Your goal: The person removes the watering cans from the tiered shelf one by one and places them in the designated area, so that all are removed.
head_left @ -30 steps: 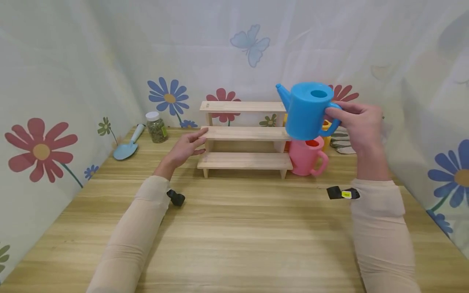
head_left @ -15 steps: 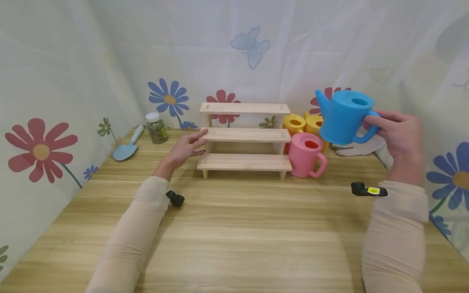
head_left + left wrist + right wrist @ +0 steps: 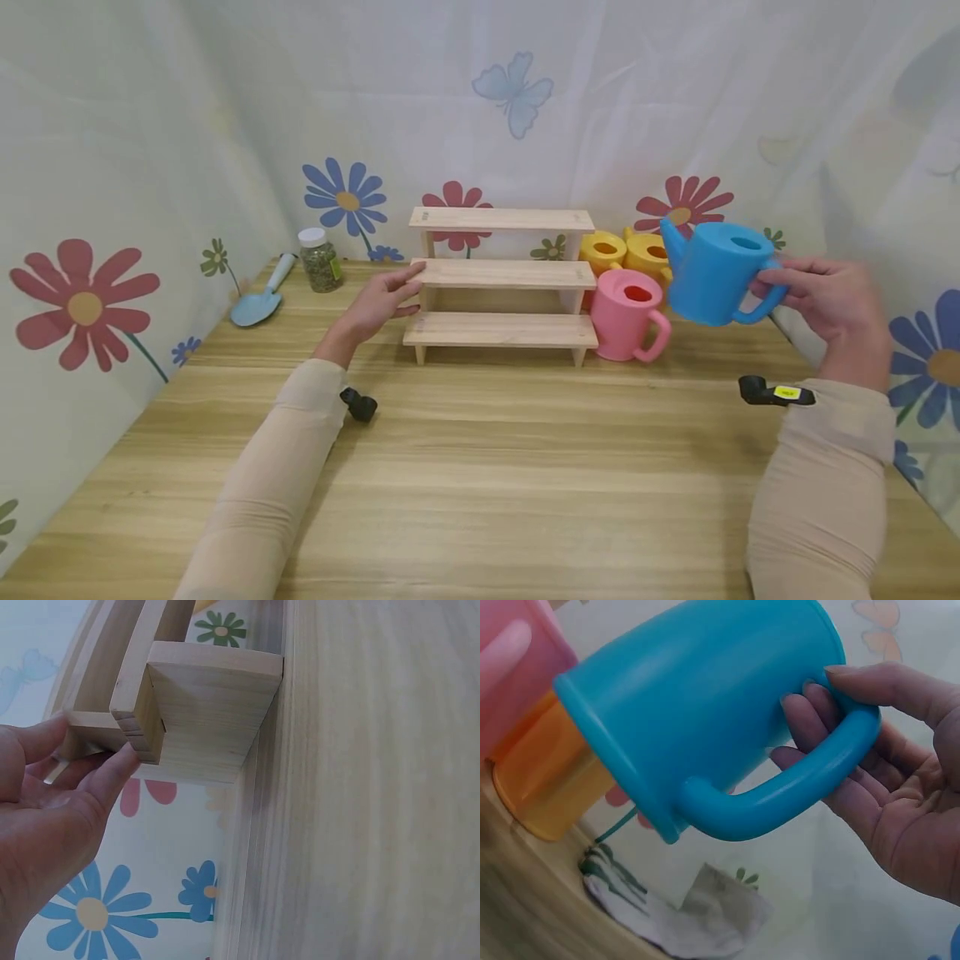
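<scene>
My right hand holds a blue watering can by its handle, in the air at the right. In the right wrist view, the fingers curl through the handle and the thumb lies along its top; the can's base is off the table. My left hand pinches the left end of the three-tier wooden shelf at its middle step. In the left wrist view, the thumb and fingers sit on either side of that board end. A pink watering can stands against the shelf's right side.
Yellow watering cans stand behind the pink one. Work gloves lie at the back right, hidden by the blue can in the head view. At the back left are a lidded jar and a light blue trowel. Curtains border the table.
My right hand has carried the blue watering can to the right, away from above the pink one, and then lowered it. The left hand has stayed at the shelf.
</scene>
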The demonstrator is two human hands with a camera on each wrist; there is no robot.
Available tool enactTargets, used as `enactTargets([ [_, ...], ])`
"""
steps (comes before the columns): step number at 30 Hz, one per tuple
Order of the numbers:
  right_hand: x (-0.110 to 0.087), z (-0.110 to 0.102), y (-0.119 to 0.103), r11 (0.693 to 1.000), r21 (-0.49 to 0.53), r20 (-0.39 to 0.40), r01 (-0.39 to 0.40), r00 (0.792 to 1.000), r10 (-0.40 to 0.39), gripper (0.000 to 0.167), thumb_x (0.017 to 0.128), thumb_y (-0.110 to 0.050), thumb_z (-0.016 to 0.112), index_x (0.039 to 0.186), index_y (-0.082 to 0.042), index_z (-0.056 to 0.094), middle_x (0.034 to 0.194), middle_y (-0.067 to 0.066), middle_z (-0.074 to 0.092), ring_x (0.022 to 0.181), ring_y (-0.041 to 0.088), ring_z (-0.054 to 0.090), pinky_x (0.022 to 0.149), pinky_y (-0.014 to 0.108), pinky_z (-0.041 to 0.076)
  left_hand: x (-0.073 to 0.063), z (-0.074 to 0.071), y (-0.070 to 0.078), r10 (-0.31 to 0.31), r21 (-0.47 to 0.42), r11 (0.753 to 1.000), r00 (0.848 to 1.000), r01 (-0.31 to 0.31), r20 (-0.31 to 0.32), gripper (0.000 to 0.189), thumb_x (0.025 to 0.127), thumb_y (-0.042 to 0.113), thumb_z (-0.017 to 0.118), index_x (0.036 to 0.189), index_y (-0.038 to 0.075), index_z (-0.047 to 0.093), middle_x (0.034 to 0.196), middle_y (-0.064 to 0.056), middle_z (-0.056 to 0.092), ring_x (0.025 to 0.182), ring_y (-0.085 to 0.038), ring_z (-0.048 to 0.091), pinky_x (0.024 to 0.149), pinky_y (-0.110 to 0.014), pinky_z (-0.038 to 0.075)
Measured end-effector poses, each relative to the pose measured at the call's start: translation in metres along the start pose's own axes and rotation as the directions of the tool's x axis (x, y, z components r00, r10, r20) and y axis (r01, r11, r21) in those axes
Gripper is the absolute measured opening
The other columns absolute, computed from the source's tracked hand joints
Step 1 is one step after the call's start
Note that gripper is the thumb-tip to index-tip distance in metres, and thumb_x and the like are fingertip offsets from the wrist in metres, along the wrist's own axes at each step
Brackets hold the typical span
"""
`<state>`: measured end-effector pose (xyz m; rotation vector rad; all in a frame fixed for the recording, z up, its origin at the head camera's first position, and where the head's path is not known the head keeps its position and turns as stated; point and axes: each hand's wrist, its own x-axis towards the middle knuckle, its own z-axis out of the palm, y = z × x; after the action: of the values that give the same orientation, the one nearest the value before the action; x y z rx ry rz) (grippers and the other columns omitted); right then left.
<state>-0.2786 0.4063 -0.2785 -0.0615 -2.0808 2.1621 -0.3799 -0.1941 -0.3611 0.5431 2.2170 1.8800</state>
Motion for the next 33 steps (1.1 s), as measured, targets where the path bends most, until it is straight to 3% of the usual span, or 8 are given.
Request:
enactTargets([
  [4,0.005,-0.011,0.011,0.996,-0.071,0.099,-0.058,0.993,0.065,0.010,0.092,-0.012,0.074,0.096,-0.016,0.082,0.085,0.001,0.076,0.083,0.013,0.073,0.071,0.018,0.060,-0.004,0.002,0.005,0.007,0.006,1.000,1.000,-0.007,0.001,0.053,0.108,0.015,0.047,0.158,0.007,0.029,0.166,-0.012,0.012,0.150,-0.030,0.017,0.111,-0.055,0.040],
  [8,0.013,-0.018,0.028,0.999,-0.025,0.199,-0.048,0.979,0.052,0.018,0.097,-0.003,0.064,0.102,-0.008,0.081,0.088,0.006,0.076,0.086,0.017,0.073,0.076,0.022,0.060,0.002,-0.001,-0.005,0.023,0.014,1.000,1.000,-0.023,-0.007,0.054,0.107,0.020,0.048,0.158,0.011,0.031,0.166,-0.009,0.014,0.150,-0.028,0.018,0.110,-0.054,0.041],
  [11,0.019,-0.020,0.039,0.999,0.007,0.227,-0.053,0.972,0.050,0.021,0.098,0.001,0.061,0.104,-0.005,0.080,0.089,0.009,0.076,0.087,0.020,0.074,0.079,0.024,0.061,0.003,-0.001,-0.009,0.028,0.022,0.999,0.999,-0.028,-0.016,0.054,0.107,0.023,0.049,0.157,0.013,0.034,0.166,-0.007,0.016,0.150,-0.026,0.020,0.110,-0.052,0.043],
  [18,0.021,-0.024,0.056,0.995,-0.041,0.259,-0.093,0.961,0.101,0.023,0.100,-0.003,0.061,0.107,-0.011,0.081,0.095,0.005,0.077,0.092,0.018,0.074,0.081,0.022,0.059,0.002,0.000,-0.008,0.026,0.030,0.999,0.999,-0.025,-0.021,0.053,0.107,0.022,0.049,0.157,0.014,0.034,0.166,-0.007,0.017,0.149,-0.026,0.022,0.109,-0.052,0.043],
  [25,0.025,-0.029,0.073,0.993,0.081,0.402,-0.091,0.914,0.051,0.033,0.103,0.006,0.048,0.108,-0.004,0.079,0.099,0.010,0.076,0.095,0.021,0.073,0.087,0.024,0.058,0.003,0.000,-0.009,0.025,0.018,1.000,1.000,-0.024,-0.014,0.053,0.107,0.022,0.049,0.157,0.014,0.033,0.166,-0.007,0.016,0.150,-0.026,0.020,0.110,-0.053,0.042],
  [33,0.027,-0.028,0.091,0.980,0.162,0.459,-0.116,0.888,0.029,0.034,0.102,0.009,0.046,0.111,-0.001,0.077,0.103,0.013,0.075,0.099,0.023,0.072,0.090,0.027,0.058,0.003,-0.003,-0.009,0.024,0.031,0.999,1.000,-0.024,-0.011,0.054,0.107,0.021,0.050,0.158,0.013,0.032,0.166,-0.008,0.015,0.150,-0.027,0.019,0.109,-0.053,0.042],
])
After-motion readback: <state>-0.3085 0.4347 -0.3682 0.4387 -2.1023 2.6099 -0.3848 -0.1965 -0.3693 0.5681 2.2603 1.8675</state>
